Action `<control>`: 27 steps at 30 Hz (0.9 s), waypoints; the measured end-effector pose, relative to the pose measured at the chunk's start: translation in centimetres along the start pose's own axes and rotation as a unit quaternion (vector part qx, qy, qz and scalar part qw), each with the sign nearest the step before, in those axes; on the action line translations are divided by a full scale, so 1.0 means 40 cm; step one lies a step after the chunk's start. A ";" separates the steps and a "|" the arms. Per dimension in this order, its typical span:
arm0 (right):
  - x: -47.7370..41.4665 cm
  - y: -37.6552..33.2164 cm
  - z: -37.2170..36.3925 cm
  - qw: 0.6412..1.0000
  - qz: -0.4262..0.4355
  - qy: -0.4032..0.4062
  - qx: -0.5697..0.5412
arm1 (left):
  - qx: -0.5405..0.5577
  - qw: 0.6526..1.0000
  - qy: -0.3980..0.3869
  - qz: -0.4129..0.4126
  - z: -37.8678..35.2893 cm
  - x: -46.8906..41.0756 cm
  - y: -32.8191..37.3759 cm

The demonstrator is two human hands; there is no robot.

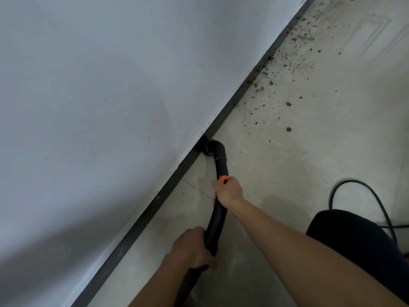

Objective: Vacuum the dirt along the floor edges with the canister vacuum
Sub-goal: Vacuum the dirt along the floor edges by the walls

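Note:
A black curved vacuum wand (220,160) with an orange ring runs from my hands to the dark baseboard (223,116). Its nozzle (204,146) touches the baseboard at floor level. My right hand (228,190) grips the wand just below the orange ring. Lower on the wand, where the ribbed hose begins, my left hand (191,249) grips it. Dark dirt crumbs (285,69) lie scattered along the floor edge beyond the nozzle, toward the upper right.
A pale grey wall (99,96) fills the left. Light floor tiles (309,162) spread to the right. A black cable (363,193) loops at the right, beside a dark-clad knee (354,238).

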State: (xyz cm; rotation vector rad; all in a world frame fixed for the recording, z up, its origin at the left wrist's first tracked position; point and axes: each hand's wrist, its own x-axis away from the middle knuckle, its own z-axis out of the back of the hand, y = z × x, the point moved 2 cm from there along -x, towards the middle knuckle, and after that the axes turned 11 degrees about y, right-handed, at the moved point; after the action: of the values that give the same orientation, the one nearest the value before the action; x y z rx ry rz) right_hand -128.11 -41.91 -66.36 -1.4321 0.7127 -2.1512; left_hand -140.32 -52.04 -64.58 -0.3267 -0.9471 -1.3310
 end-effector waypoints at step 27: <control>0.270 0.242 -0.143 0.957 -0.164 0.074 -0.227 | -0.129 0.985 0.114 0.018 0.014 0.150 -0.313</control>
State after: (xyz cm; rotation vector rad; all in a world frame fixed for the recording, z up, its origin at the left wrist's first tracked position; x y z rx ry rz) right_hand -136.40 -55.10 -66.93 -1.7297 1.1539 -2.4791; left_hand -152.33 -58.93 -63.60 -0.3781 -0.5752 -1.4277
